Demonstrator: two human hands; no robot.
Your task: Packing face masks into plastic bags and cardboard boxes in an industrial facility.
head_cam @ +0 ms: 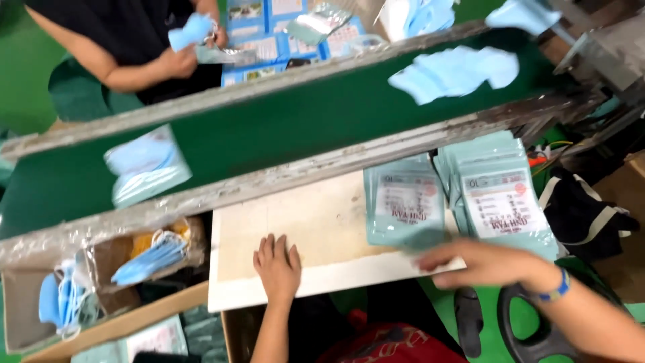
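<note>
1. Masks first: at far left, loose blue face masks [153, 259] spill out of an open cardboard box [101, 296] below the belt.
2. On the green conveyor belt [269, 128], a stack of blue masks [144, 171] lies at left, with a second pile of masks [453, 70] well apart at upper right.
3. Across the belt, a co-worker's hands [185, 57] grip a blue mask over printed packets.
4. Left hand [277, 265] lies flat, palm down, on the pale wooden board [322, 222], fingers stretched and nearly together, holding nothing.
5. Just right of it, a stack of teal pouches [404, 205] sits on the board, against the belt's frame.
6. Right hand [480, 262], blue band at the wrist, reaches in at the near edge of that stack; the hand is blurred, fingers spread, and whether it pinches a pouch I cannot tell.
7. A second stack of pouches [500, 198] stands just beside the first, at the board's right end.
8. A dark bag [581, 215] lies on the floor at far right.
</note>
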